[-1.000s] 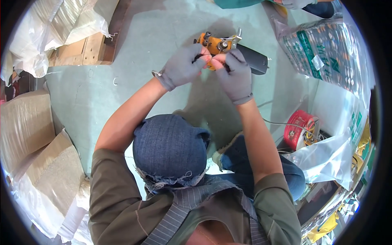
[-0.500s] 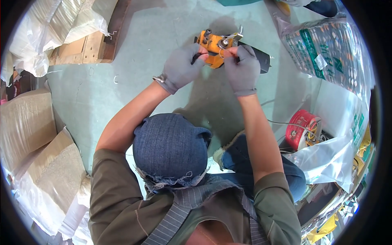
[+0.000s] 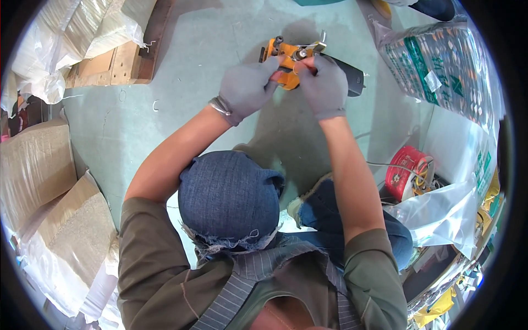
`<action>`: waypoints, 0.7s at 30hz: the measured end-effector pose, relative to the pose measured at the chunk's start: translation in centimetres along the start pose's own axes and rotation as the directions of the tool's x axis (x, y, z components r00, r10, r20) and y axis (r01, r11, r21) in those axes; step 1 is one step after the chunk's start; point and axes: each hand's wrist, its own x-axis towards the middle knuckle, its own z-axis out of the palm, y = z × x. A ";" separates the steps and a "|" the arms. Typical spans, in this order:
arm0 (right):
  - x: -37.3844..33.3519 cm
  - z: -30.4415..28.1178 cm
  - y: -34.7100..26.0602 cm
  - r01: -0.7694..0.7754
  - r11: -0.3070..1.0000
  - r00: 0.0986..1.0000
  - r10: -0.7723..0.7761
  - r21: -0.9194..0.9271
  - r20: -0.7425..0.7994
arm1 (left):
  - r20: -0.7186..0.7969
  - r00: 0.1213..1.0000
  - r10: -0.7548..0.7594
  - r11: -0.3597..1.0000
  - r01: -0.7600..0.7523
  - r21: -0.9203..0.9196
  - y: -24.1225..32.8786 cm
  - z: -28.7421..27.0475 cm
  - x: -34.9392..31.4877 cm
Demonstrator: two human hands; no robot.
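Note:
A yellow-orange machine [image 3: 287, 83] with metal fittings, a bent metal lever and a long black section [image 3: 347, 74] lies on the floor ahead of me. I cannot tell its exact kind. Grey gloves with bare fingertips cover both hands. My left hand [image 3: 247, 87] is at the machine's near left side, thumb and fingers drawn together; what they hold, if anything, is hidden. At the near right side, my right hand [image 3: 323, 85] is closed in a pinch. A thin light loop shows by its fingertips, but whether it is held cannot be made out.
A wooden pallet [image 3: 125, 63] bears wrapped goods at the far left, with cardboard boxes [image 3: 38, 165] nearer. On the right are a plastic-wrapped bundle [image 3: 440, 77], a red reel [image 3: 404, 173] with cable, and clear plastic sheeting [image 3: 440, 214]. A person's dark shoe [image 3: 434, 9] shows far right.
Both hands have shifted slightly; the left fingers now reach further over the machine. The right hand has come a little nearer to me and leftward. The machine has moved slightly left.

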 end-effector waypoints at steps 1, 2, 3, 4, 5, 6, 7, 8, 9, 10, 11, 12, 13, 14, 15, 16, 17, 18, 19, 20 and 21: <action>0.0 0.1 -0.1 -0.010 0.999 1.000 0.010 -0.033 0.006 | 0.000 1.000 0.000 1.000 0.000 0.001 0.1 0.1 0.1; 0.0 0.1 -0.4 -0.010 0.999 1.000 0.010 -0.032 0.006 | 0.041 0.999 -0.007 0.997 0.004 0.076 0.2 0.2 0.3; 0.1 0.2 -0.6 -0.027 0.999 1.000 0.027 -0.044 0.014 | 0.081 0.997 -0.017 0.988 0.005 0.151 0.3 0.3 0.5; 0.1 0.2 -0.7 -0.044 0.997 0.999 0.045 -0.057 0.022 | 0.082 0.997 -0.017 0.988 0.004 0.153 0.3 0.4 0.8; 0.1 0.1 -0.7 -0.044 0.997 0.999 0.046 -0.057 0.020 | 0.164 0.986 -0.021 0.974 -0.017 0.227 0.4 0.4 1.1; 0.2 0.1 -0.7 -0.044 0.997 0.999 0.046 -0.071 0.027 | 0.244 0.969 -0.031 0.954 -0.045 0.297 0.3 0.5 1.4; 0.2 0.1 -0.7 -0.043 0.995 0.998 0.046 -0.085 0.032 | 0.244 0.969 -0.029 0.954 -0.046 0.297 0.0 0.8 1.6; 0.2 0.3 -0.6 -0.046 0.995 0.998 0.049 -0.083 0.031 | 0.263 0.965 -0.014 0.946 -0.072 0.315 -0.4 1.3 1.8; 0.2 0.4 -0.5 -0.031 0.997 0.999 0.033 -0.068 0.026 | 0.282 0.959 0.001 0.938 -0.099 0.333 -0.7 1.8 1.8; 0.2 0.5 -0.5 -0.017 0.998 1.000 0.018 -0.053 0.021 | 0.285 0.959 0.003 0.937 -0.102 0.334 -1.1 2.1 1.7; 0.2 0.5 -0.5 -0.019 0.998 1.000 0.020 -0.053 0.019 | 0.247 0.965 0.085 0.902 -0.180 0.393 -1.6 2.2 1.5; 0.3 0.4 -0.6 -0.046 0.998 0.998 0.047 -0.038 0.044 | 0.215 0.962 0.168 0.856 -0.251 0.452 -2.0 2.4 1.3; 0.3 0.4 -0.6 -0.073 0.997 0.995 0.075 -0.023 0.071 | 0.216 0.961 0.170 0.856 -0.253 0.451 -2.4 2.5 1.1; 0.4 0.3 -0.5 -0.074 0.997 0.995 0.075 -0.023 0.068 | 0.186 0.953 0.238 0.827 -0.299 0.476 -2.8 2.5 1.0; 0.4 0.4 -0.4 -0.072 0.997 0.993 0.074 -0.031 0.090 | 0.157 0.939 0.305 0.794 -0.342 0.502 -3.1 2.5 0.9; 0.4 0.4 -0.3 -0.070 0.997 0.991 0.074 -0.040 0.113 | 0.157 0.939 0.307 0.794 -0.344 0.502 -3.4 2.7 1.0; 0.4 0.4 -0.3 -0.069 0.997 0.991 0.072 -0.038 0.111 | 0.103 0.930 0.352 0.811 -0.358 0.462 -3.7 2.7 1.2; 0.3 0.4 -0.3 -0.036 0.999 0.994 0.038 -0.026 0.098 | 0.047 0.918 0.393 0.825 -0.375 0.422 -3.8 2.8 1.3; 0.3 0.3 -0.2 -0.002 1.000 0.996 0.004 -0.014 0.084 | 0.046 0.918 0.394 0.824 -0.375 0.424 -3.9 2.9 1.3; 0.3 0.3 -0.2 -0.001 1.000 0.997 0.003 -0.014 0.083 | 0.030 0.926 0.377 0.841 -0.356 0.407 -3.8 3.0 1.4; 0.3 0.3 -0.2 0.013 1.000 0.996 -0.013 0.000 0.085 | 0.015 0.933 0.359 0.858 -0.337 0.388 -3.7 3.1 1.4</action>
